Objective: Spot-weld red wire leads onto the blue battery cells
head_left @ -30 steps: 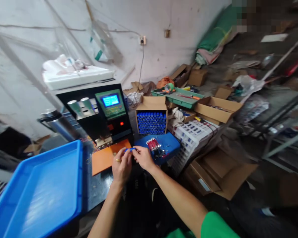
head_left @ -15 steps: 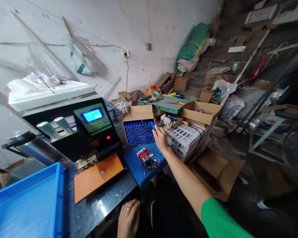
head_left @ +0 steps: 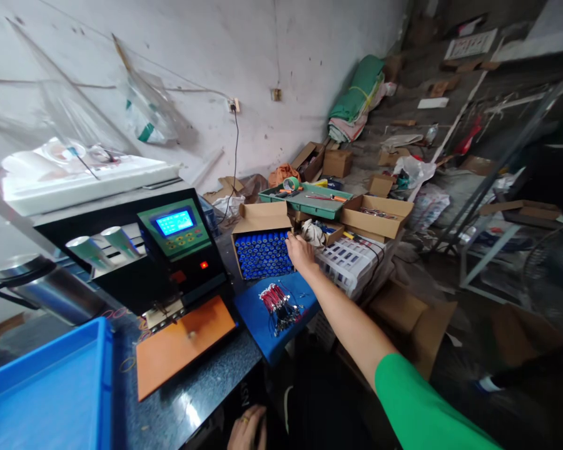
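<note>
My right hand (head_left: 301,251) reaches to the right end of an open cardboard box (head_left: 264,215). Its fingers are pinched together at the top row of blue cylindrical battery cells (head_left: 263,256), which lie stacked with their ends facing me. Whatever is between the fingertips is hidden. In front of the box, a bundle of red and black wire leads (head_left: 278,303) with white connectors rests on a blue surface (head_left: 258,325). Low in the view, my left hand (head_left: 248,430), with a ring on one finger, lies curled near my lap, partly cut off by the frame edge.
On the left stands a black machine with a lit display (head_left: 175,222) and an orange plate (head_left: 185,344) before it. A blue tray (head_left: 104,375) and a steel jug (head_left: 51,287) are beside it. Behind the box are a green tray (head_left: 304,203) and a white crate (head_left: 349,259).
The blue cell that showed in my right fingers is no longer visible there; the hand is now lower against the box's right end. The view has shifted slightly, and my left hand sits lower in it.
</note>
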`<state>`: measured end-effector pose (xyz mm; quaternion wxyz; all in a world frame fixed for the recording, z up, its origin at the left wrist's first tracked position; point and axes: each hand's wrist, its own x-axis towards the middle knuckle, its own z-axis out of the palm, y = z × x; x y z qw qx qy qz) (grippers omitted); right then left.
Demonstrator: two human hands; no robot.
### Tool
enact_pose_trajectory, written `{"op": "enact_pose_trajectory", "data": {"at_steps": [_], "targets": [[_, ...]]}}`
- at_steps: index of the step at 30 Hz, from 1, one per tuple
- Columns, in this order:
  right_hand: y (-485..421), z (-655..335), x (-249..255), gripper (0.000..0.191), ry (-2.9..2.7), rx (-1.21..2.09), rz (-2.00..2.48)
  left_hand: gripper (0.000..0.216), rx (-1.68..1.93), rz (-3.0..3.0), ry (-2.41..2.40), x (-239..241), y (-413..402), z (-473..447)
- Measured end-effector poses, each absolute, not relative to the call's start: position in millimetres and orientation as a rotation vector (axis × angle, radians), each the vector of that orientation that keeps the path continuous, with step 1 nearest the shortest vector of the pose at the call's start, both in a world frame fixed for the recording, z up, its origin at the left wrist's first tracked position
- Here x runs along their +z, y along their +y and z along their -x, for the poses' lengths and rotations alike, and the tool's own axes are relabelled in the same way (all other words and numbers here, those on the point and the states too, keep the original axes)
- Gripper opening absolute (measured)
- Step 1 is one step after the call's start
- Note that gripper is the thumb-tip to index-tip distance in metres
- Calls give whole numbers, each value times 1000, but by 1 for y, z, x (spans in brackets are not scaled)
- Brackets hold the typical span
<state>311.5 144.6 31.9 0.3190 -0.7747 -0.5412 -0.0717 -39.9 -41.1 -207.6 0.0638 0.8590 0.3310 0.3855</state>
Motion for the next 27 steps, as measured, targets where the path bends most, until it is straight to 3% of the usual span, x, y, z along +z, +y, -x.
{"op": "enact_pose_trajectory", "data": {"at_steps": [6,15,19,22,27], "targets": [[141,-318,36,47,-1521,-137,2083,23,1152,-2525,1097,-199,-46,31],[106,-325,1,49,-1437,-136,1690,29,1073,-2408,1218,-192,-49,27],[36,-310,-48,49,-1333,-16,1623,25,983,-2336,1190,-190,-43,20],[-41,-289,-107,46,-1346,253,1698,27,957,-2304,1179,-193,-33,12],[-174,-272,-199,43,-1096,637,2068,34,854,-2325,1193,-201,-16,0]]}}
